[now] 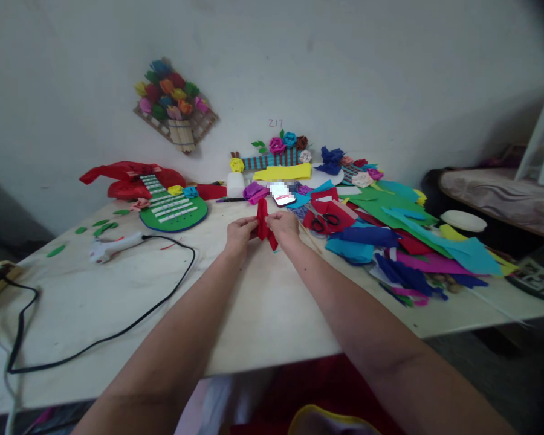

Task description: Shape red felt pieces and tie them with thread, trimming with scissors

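Both of my hands meet over the middle of the table around a folded strip of red crepe paper (262,220). My left hand (240,234) pinches its left side, fingertips closed on the paper. From the right, my right hand (284,227) grips the same piece between thumb and fingers. The strip stands upright, with a loose end hanging below toward the right. Just beyond my hands lies a phone (283,194) with a bright screen. To the right of my right hand, black-handled scissors (323,220) rest on red paper.
A glue gun (118,246) with a black cord (181,283) lies on the left. Behind it is a green guitar-shaped craft piece (174,211). Coloured paper sheets (403,223) are heaped on the right. Paper flowers (277,145) stand against the wall. The table's front edge is near my forearms.
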{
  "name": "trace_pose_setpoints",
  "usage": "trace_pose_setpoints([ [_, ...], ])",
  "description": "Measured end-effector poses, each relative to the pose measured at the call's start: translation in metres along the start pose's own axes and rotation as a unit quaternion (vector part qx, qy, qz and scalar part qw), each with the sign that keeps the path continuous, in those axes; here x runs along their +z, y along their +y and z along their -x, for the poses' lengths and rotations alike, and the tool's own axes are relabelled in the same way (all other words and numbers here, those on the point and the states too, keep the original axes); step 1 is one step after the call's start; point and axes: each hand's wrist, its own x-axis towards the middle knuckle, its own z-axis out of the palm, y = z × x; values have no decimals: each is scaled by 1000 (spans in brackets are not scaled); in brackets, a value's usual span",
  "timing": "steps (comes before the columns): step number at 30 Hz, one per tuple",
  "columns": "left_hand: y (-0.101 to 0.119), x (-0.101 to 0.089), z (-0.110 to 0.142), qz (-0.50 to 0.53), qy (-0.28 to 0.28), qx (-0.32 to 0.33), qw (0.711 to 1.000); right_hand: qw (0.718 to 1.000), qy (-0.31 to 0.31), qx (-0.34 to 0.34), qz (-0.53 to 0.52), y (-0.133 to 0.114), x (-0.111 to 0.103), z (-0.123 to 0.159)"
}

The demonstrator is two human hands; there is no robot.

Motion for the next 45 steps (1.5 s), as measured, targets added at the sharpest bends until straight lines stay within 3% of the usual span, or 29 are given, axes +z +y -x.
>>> trace_pose_setpoints([
  [14, 0, 0, 1, -10, -12, 1, 1000, 1000, 6, -2, 12, -4, -4, 4],
  [20, 3, 2, 4, -7, -9, 1, 1000, 997, 55, -42, 45, -9, -7, 9],
  [24, 1, 1, 3, -7, -14, 5, 1000, 999, 32, -30, 13, -7, -5, 7],
  [37, 3, 3, 4, -26, -51, 15, 998, 997, 58, -43, -17, -3, 0, 3],
  [45, 4, 3, 5, -43, -33, 28, 998, 1000, 7, -31, 0, -2, -1, 2],
])
